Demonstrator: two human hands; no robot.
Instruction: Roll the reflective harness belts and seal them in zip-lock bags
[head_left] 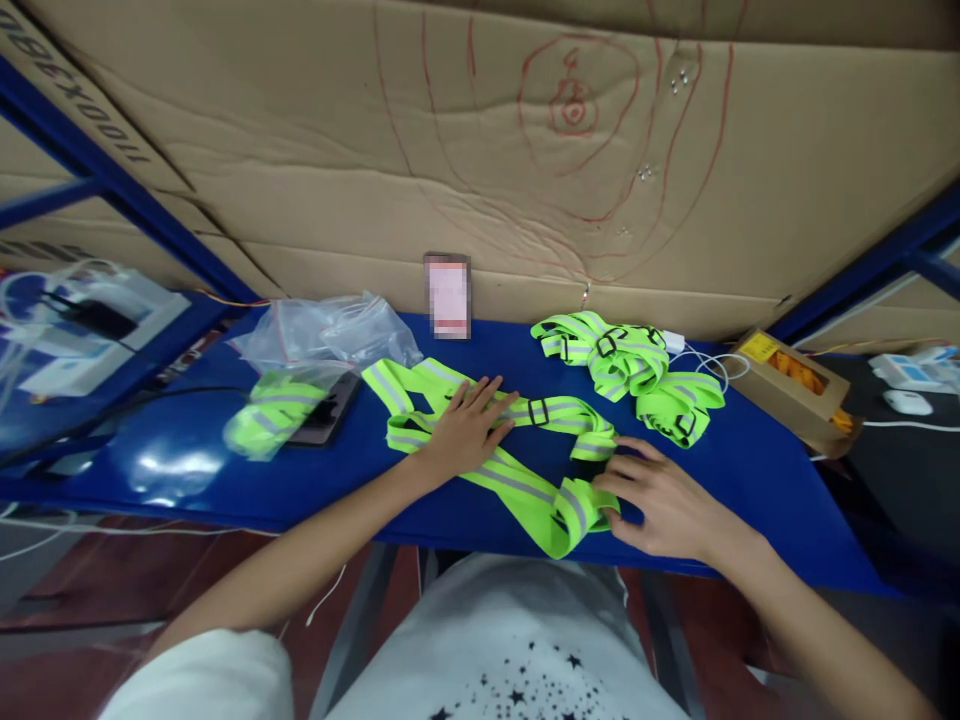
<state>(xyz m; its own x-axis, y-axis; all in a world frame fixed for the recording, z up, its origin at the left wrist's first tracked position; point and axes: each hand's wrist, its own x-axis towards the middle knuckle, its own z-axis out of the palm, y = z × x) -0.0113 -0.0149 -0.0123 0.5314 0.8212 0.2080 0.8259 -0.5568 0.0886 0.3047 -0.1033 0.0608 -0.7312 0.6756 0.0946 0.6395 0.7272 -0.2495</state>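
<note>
A neon-green strap harness with grey reflective stripes point(525, 480) lies spread on the blue table point(720, 520). My left hand point(466, 425) rests flat on its middle, fingers apart and pointing up and right. At the harness's right end is my right hand point(660, 500), its fingers curved and spread, with fingertips touching the looped strap edges. Whether those fingertips pinch the fabric is hard to see, but the fingers stand apart. A black buckle point(538, 411) sits on the upper strap between my hands. Several rolled green straps point(630, 360) are heaped behind my right hand.
Clear plastic bags point(330, 332) lie at the back left, near a bagged green bundle point(274, 415) on a dark device point(330, 412). A phone point(448, 298) leans against the cardboard point(300, 150). An open carton point(799, 390) and white cable point(724, 365) are at right.
</note>
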